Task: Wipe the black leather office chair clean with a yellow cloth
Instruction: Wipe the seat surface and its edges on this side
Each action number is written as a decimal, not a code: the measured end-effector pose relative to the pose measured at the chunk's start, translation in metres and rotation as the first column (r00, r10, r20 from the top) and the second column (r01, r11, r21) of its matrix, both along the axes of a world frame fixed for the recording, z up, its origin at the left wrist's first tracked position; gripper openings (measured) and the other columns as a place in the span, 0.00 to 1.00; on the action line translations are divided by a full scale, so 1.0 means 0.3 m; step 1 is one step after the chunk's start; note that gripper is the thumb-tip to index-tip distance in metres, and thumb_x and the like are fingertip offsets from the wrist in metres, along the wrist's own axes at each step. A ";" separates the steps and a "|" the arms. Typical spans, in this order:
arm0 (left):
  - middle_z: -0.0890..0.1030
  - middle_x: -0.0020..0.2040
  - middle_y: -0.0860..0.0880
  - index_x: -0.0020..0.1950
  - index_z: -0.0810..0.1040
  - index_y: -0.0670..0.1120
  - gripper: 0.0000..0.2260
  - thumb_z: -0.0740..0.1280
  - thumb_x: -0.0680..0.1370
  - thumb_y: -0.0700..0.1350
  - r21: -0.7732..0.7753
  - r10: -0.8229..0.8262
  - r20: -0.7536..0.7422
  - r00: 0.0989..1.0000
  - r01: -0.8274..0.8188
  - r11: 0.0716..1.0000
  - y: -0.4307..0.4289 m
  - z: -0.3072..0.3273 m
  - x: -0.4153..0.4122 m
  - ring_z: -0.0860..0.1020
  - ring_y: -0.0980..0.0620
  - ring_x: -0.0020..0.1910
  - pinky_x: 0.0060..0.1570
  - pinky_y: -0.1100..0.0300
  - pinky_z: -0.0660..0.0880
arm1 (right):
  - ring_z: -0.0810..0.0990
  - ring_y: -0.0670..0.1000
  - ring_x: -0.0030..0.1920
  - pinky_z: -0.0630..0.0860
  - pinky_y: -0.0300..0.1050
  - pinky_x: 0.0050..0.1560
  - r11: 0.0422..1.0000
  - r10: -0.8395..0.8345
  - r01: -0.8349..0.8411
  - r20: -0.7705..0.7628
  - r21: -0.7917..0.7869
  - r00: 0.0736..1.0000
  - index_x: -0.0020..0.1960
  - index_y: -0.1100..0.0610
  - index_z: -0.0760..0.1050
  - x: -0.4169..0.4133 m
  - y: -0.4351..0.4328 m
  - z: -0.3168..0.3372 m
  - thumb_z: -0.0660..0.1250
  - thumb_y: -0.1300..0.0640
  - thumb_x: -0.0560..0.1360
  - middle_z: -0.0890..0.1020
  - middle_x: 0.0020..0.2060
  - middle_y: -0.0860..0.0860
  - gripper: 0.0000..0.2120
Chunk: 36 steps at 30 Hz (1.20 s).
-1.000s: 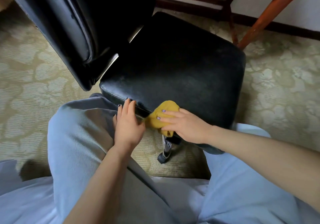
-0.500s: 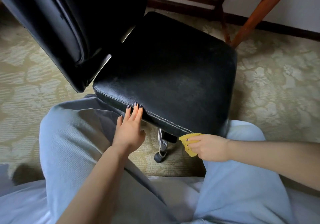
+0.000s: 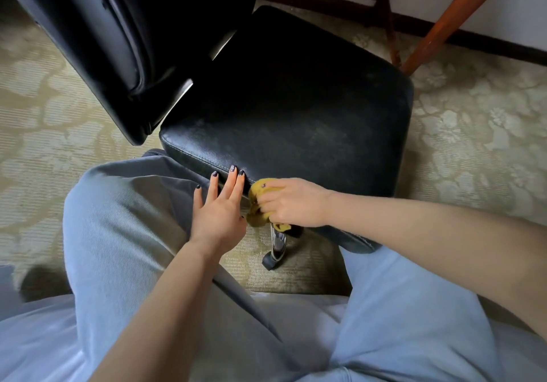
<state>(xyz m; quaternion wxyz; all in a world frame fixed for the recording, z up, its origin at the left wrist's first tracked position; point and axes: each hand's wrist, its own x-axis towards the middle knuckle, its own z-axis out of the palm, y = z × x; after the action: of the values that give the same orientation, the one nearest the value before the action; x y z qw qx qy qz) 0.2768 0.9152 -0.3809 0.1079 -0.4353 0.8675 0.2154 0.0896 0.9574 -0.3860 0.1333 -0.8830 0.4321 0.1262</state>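
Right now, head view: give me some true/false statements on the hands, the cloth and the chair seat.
1. The right hand grips the yellow cloth at the near edge of the seat. True.
2. The left hand also holds the cloth. False: its fingers lie straight against the seat edge, beside the cloth.
3. The cloth is spread flat across the middle of the seat. False: it is bunched up at the near edge.
4. A chrome leg shows below the seat. True.
5. The floor is bare wood. False: it is patterned carpet.
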 end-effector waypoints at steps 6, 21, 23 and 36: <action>0.36 0.77 0.55 0.77 0.37 0.52 0.36 0.58 0.78 0.45 -0.008 -0.009 0.024 1.000 0.009 1.000 0.002 -0.008 0.007 0.40 0.45 0.77 0.73 0.43 0.46 | 0.78 0.51 0.61 0.66 0.50 0.69 0.981 0.166 -0.178 -0.140 -0.076 0.976 0.41 0.52 0.84 -0.070 0.158 0.013 0.75 0.58 0.65 0.83 0.53 0.48 0.05; 0.34 0.77 0.52 0.76 0.33 0.49 0.38 0.58 0.78 0.48 -0.121 -0.055 0.199 0.979 0.080 0.989 0.000 -0.028 -0.015 0.41 0.44 0.77 0.71 0.39 0.45 | 0.68 0.22 0.51 0.55 0.17 0.58 0.997 -0.078 0.075 -0.455 -0.025 0.887 0.43 0.20 0.71 -0.311 0.517 -0.006 0.52 0.40 0.75 0.74 0.44 0.20 0.15; 0.34 0.77 0.52 0.76 0.33 0.48 0.38 0.57 0.78 0.49 -0.128 -0.058 0.209 0.976 0.086 0.988 -0.002 -0.030 -0.018 0.41 0.44 0.77 0.71 0.39 0.46 | 0.66 0.18 0.48 0.53 0.15 0.53 0.988 -0.150 0.151 -0.440 -0.034 0.885 0.45 0.16 0.66 -0.316 0.503 0.006 0.49 0.34 0.69 0.71 0.43 0.17 0.12; 0.39 0.78 0.54 0.78 0.41 0.50 0.35 0.58 0.77 0.46 -0.087 0.066 0.027 0.997 -0.063 0.994 -0.037 -0.004 0.009 0.41 0.43 0.77 0.72 0.40 0.45 | 0.79 0.52 0.57 0.71 0.49 0.62 0.937 0.295 -0.316 -0.147 -0.149 0.944 0.43 0.48 0.82 -0.118 0.050 0.125 0.72 0.61 0.70 0.83 0.52 0.46 0.08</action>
<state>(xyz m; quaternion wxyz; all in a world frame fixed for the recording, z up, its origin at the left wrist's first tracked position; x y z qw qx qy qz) 0.2794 0.9041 -0.3822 0.0949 -0.4704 0.8598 0.1745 0.0543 0.9723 -0.3483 0.0093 -0.9381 0.3060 0.1620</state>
